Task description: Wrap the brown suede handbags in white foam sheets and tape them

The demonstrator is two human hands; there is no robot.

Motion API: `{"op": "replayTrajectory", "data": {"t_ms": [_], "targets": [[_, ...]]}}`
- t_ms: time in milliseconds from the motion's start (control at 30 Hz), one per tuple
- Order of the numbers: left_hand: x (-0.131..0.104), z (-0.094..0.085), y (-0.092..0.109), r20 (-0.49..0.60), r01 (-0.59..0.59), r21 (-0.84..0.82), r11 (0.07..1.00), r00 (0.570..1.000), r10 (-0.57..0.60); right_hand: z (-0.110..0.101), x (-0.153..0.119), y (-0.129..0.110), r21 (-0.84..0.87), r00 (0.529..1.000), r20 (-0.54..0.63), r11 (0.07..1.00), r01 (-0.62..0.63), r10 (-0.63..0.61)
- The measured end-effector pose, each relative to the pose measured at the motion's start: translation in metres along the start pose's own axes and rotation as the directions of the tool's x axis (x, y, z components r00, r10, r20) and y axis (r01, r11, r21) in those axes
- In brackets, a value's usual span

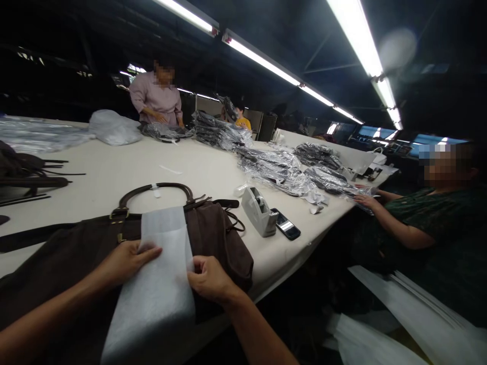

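Observation:
A dark brown handbag [220, 238] lies on the table in front of me, its curved handle [155, 188] standing up with a small white tag [156, 191] on it. Over the bag hangs a long strip of thin white wrapping paper [160, 294], reaching down past the table's front edge. My left hand [131, 258] pinches the paper's left edge between thumb and fingers. At the right edge, my right hand [209, 279] is closed on the same paper, fingers curled. Much of the bag's front is hidden under the paper and my arms.
A tape dispenser [259, 212] and a phone [286, 224] lie right of the bag. Plastic-wrapped bundles [270, 170] cover the table's far right. Another brown bag [30, 170] is at left. Co-workers stand across [158, 96] and at right [418, 218]. White sheets [380, 339] stick up lower right.

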State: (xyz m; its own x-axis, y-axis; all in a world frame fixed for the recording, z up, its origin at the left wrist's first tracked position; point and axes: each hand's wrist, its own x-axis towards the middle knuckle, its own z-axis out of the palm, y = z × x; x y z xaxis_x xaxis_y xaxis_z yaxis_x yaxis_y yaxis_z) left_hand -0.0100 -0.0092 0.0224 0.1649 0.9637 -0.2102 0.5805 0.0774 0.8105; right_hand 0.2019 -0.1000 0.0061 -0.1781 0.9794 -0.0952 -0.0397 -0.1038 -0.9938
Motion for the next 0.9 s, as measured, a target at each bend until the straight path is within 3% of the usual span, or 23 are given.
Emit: {"op": "replayTrajectory", "data": {"t_ms": [133,267,333,433,533,667,767,900], "targets": [[-0.008,0.008,-0.001,0.016,0.029,-0.096,0.995,0.999,-0.028,0.001,-0.001,-0.005,0.051,0.99,0.066,0.99,-0.129,0.125],[-0.017,0.008,0.006,-0.133,0.04,-0.127,0.991,0.989,-0.057,0.004,0.003,-0.01,-0.283,0.971,0.077,0.939,-0.196,0.226],[-0.019,0.008,0.01,-0.216,0.045,-0.143,0.989,0.973,-0.075,0.004,0.006,-0.01,-0.456,0.976,0.057,0.875,-0.163,0.212],[-0.02,0.009,0.015,-0.317,0.068,-0.172,0.983,0.941,-0.121,0.003,0.009,-0.011,-0.555,0.985,0.089,0.828,-0.076,0.15],[-0.018,0.009,0.014,-0.344,0.117,-0.123,0.986,0.926,-0.153,0.0,0.009,-0.013,-0.572,0.977,0.188,0.82,0.025,0.102],[-0.013,0.008,0.005,-0.272,0.146,0.061,0.987,0.954,-0.124,-0.002,0.005,-0.017,-0.547,0.969,0.224,0.836,0.038,0.103],[-0.014,0.006,0.002,-0.258,0.153,0.123,0.981,0.959,-0.117,0.0,0.001,-0.017,-0.492,0.979,0.168,0.87,-0.018,0.115],[-0.016,0.005,0.003,-0.251,0.121,0.219,0.968,0.966,-0.064,0.001,-0.003,-0.016,-0.331,0.968,0.102,0.925,-0.186,0.231]]}}
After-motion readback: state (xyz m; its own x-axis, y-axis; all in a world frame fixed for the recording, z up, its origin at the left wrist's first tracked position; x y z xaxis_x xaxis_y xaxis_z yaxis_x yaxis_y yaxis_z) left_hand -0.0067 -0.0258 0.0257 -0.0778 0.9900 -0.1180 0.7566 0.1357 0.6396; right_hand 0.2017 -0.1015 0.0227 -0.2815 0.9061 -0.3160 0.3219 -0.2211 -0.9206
